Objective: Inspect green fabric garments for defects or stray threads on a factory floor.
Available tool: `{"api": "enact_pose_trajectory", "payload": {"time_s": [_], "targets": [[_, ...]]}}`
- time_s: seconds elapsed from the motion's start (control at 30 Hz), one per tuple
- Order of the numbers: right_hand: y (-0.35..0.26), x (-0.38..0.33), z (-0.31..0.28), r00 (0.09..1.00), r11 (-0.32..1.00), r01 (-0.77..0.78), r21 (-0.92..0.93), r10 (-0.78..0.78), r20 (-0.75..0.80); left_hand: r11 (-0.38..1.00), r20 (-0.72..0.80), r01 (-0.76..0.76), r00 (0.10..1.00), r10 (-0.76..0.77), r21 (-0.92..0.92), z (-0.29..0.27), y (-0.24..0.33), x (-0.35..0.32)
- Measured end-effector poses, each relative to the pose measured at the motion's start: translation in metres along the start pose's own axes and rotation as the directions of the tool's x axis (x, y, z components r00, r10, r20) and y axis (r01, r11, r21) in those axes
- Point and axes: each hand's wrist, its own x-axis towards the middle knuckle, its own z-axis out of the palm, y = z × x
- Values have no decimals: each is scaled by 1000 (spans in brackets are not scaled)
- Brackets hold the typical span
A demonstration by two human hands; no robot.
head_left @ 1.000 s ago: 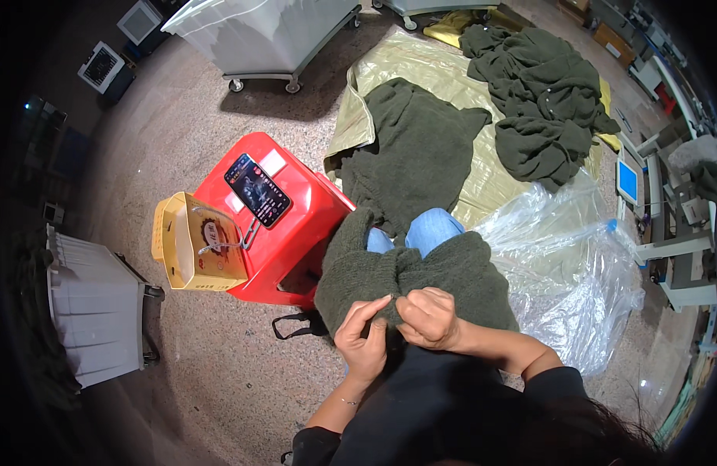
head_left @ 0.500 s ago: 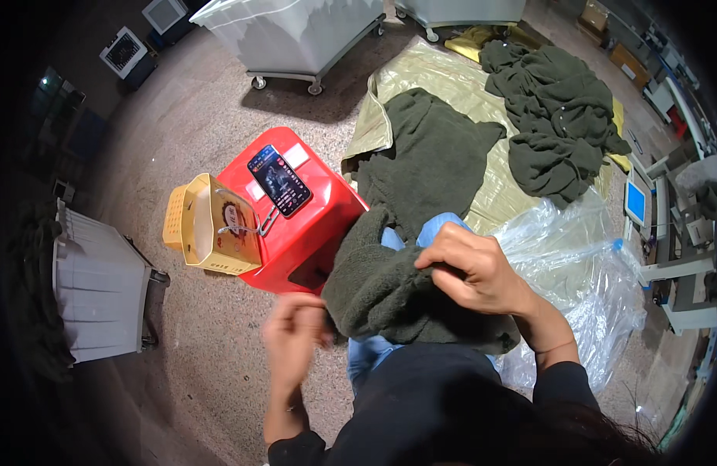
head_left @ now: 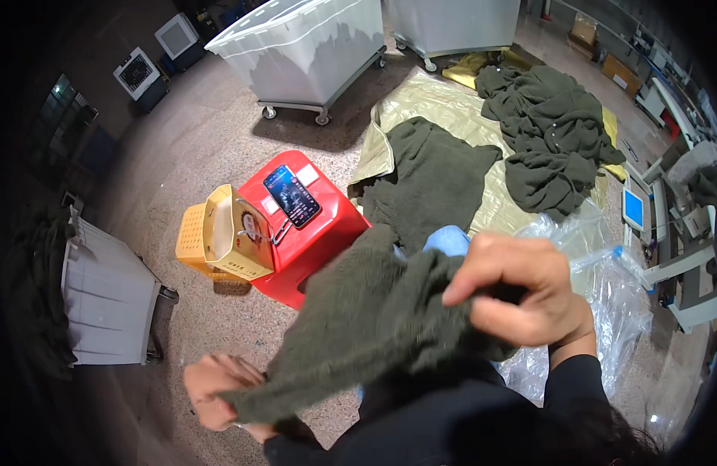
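Cloth of dark olive-green fleecy fabric (head_left: 350,334) stretches across the lap of a seated person in black sleeves, pulled between two bare hands. The left hand (head_left: 217,391), low and out to the side, is closed around a narrow end of the cloth, its outline softened by blur. The right hand (head_left: 521,291), raised above the thigh, clamps a bunched fold between thumb and curled fingers. A knee in pale blue denim (head_left: 449,240) shows just beyond the fabric.

Near the left hand stands a glossy red plastic stool (head_left: 339,229), bearing a black smartphone with a lit screen (head_left: 293,197). At its side, a yellow open-topped cardboard carton (head_left: 249,262) sits next to a yellow perforated plastic basket (head_left: 189,237).

Ahead of the knees, a spread olive-green piece of fabric (head_left: 440,175) lies on a crinkled pale yellow plastic sheet (head_left: 494,186), with a heaped pile of dark green fabric (head_left: 545,140) to its right. Crumpled clear plastic film (head_left: 618,311) covers the floor near the right arm. Two grey wheeled bins stand in the background; a white wheeled bin (head_left: 110,299) is at far left.
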Motion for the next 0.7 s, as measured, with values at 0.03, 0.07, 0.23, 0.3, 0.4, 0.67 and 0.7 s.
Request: {"api": "enact_pose_trajectory", "payload": {"time_s": [0.03,0.07,0.23,0.3,0.4,0.67,0.7], "targets": [[-3,-3,3,998,997,-43,66,40,47,998,93,22,995,-27,56,5,8,21],[3,-6,4,997,997,-44,58,40,62,995,-2,28,1000,-28,92,8,2,23],[95,-25,-11,946,913,-313,-261,325,4,807,-308,416,901,-304,419,19,-116,34],[125,-39,-13,934,937,-344,-58,348,79,832,-404,551,747,-529,-71,34,-154,28],[146,-34,4,932,943,-326,-64,332,145,818,-425,538,704,-569,-204,47,-185,31],[185,-16,45,901,861,-424,280,370,228,785,-453,569,649,-612,-245,51,-195,49],[187,-15,47,899,859,-428,282,372,232,735,-425,607,604,-674,-302,50,-195,47]]}}
